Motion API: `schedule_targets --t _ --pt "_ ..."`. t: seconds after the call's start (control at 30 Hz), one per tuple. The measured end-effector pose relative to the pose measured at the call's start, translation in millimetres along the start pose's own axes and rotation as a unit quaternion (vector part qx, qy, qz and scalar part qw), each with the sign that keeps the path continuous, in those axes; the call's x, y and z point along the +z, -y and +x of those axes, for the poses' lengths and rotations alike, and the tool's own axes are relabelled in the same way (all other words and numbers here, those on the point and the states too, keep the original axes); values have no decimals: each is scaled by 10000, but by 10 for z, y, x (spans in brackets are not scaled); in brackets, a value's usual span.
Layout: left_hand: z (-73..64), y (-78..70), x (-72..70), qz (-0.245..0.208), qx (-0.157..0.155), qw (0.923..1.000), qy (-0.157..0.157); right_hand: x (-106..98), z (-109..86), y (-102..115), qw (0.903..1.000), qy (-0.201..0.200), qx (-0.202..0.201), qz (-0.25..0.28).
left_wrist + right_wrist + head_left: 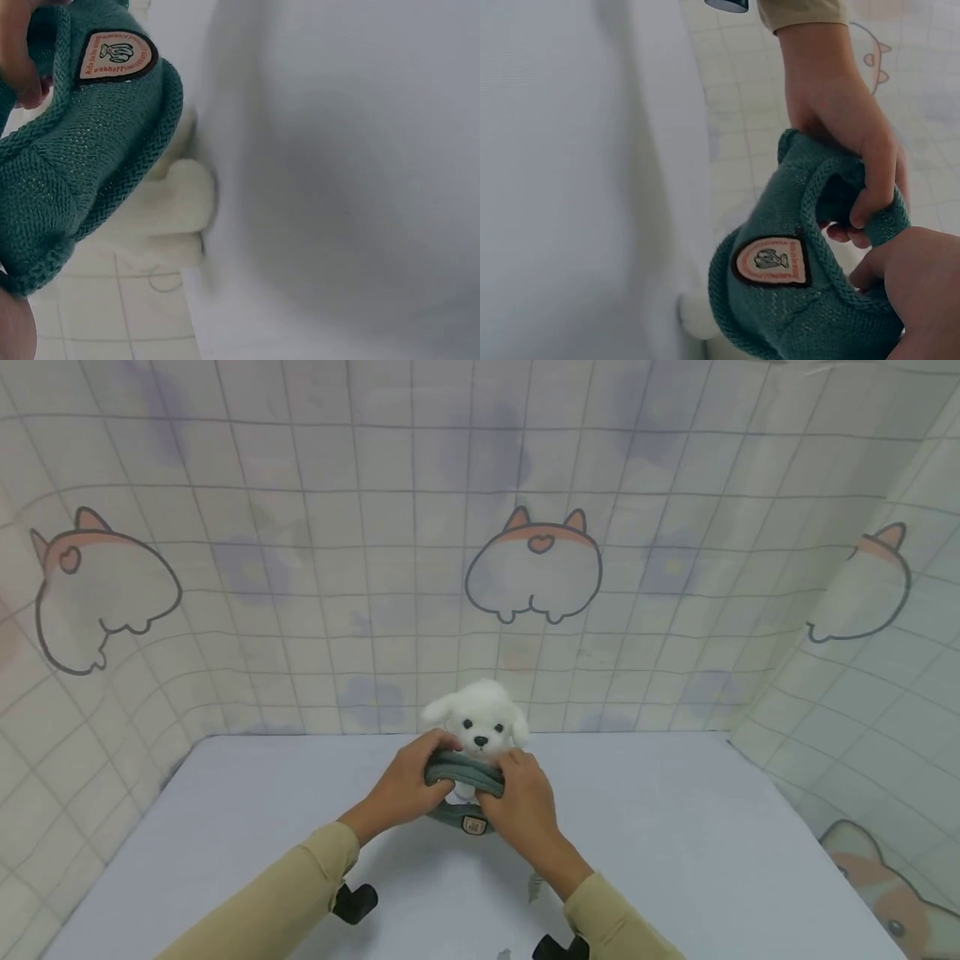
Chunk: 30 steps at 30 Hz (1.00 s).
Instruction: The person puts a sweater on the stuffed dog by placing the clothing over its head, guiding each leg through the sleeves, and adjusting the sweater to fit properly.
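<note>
A white plush dog (481,714) sits upright on the table, facing me, its lower body hidden behind a green knitted tube (465,770) with rolled edges. My left hand (408,779) grips the tube's rim on the left side, thumb at the opening. On the right side my right hand (525,797) pinches the same rim. Between them the opening is spread apart. A pinkish patch with a dark border (772,260) is sewn on the knit's front. Below the knit, in the left wrist view, the dog's white legs (176,196) rest on the table.
The white table (645,835) runs back to a tiled-pattern cloth wall (300,568) with cartoon corgi prints. Black devices (355,903) sit at both wrists. Small greyish patches (535,887) show on the table near the right forearm.
</note>
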<state>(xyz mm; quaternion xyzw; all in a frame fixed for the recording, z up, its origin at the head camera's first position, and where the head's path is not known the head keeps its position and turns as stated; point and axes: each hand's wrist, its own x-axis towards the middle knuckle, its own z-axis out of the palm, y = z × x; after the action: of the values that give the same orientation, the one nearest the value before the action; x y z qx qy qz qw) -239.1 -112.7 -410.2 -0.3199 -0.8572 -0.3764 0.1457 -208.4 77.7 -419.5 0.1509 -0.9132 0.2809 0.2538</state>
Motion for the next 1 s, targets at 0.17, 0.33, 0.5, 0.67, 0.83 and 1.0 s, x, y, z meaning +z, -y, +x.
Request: schedule_targets --t 0.17,0.33,0.5,0.67,0.83,1.0 --pt "74 -12 9 151 130 9997 -147 -57 57 -9 9992 -373 120 -21" --pt "120 -12 5 293 203 9989 -293 -84 118 -52 9986 -515 125 -31" --pt "162 -4 13 527 163 9975 -433 -74 183 -115 9979 -638 -139 -17" --pt "222 26 36 911 78 9942 -572 -64 258 -191 9965 -684 -477 -38" --pt "277 72 60 1184 141 9906 -666 -50 310 -274 9949 -673 -746 -63" --pt "330 96 42 1361 244 9879 -703 -30 348 -336 9943 -592 -883 39"
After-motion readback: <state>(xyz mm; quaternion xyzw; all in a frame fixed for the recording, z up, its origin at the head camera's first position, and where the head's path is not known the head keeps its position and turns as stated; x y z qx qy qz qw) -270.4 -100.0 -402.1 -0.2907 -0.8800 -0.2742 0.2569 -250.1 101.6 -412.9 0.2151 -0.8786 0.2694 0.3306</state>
